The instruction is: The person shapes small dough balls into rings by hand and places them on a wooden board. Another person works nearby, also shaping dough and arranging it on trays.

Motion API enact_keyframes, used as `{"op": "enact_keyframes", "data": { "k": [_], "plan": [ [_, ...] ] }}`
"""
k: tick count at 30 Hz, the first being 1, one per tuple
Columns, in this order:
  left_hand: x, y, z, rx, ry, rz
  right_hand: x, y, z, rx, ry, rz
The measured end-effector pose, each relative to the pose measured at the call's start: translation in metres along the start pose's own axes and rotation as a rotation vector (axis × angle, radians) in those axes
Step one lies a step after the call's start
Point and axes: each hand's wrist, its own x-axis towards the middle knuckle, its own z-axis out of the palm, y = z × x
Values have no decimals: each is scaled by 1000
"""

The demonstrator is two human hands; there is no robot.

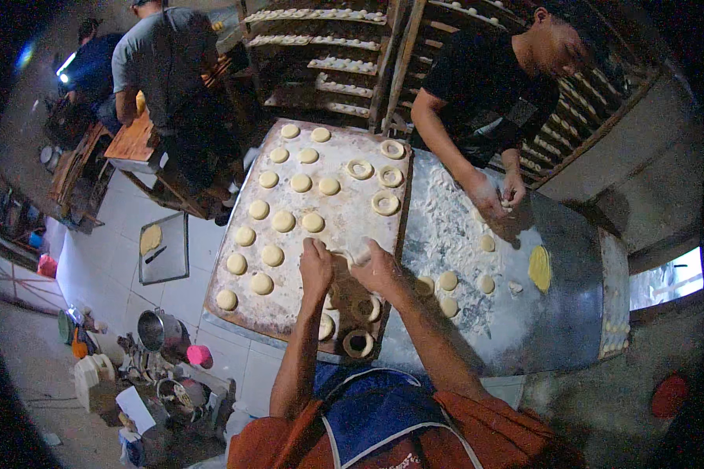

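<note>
My left hand (316, 266) and my right hand (374, 270) have their fingers curled round a pale ring (341, 256), apparently dough, held between them over a floured board (285, 246). Several flat dough rounds (283, 221) cover the left and middle of that board; dough rings (385, 193) lie along its right side. More rings (359, 331) and rounds lie below my hands, partly in shadow or behind my arms.
A co-worker (477, 102) handles small dough at the floured metal table (551, 328), near a yellow piece (539, 267). Two people (164, 78) work at a wooden bench (131, 137). Racks (344, 65) hold trays of dough. A tray (176, 266), pots (155, 328) and jugs (94, 375) sit lower left.
</note>
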Motion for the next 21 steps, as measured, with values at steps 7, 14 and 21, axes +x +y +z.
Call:
{"op": "enact_keyframes", "data": {
  "k": [7, 14, 21],
  "plan": [
    [6, -16, -10, 280, -87, 464, -44, 131, -58, -53, 347, -130],
    [-18, 14, 6, 441, 77, 396, -64, 147, -92, -580, 214, -288],
    [-115, 54, 81, -252, -476, 149, -71, 177, -76, 716, 277, -183]
  ]
}}
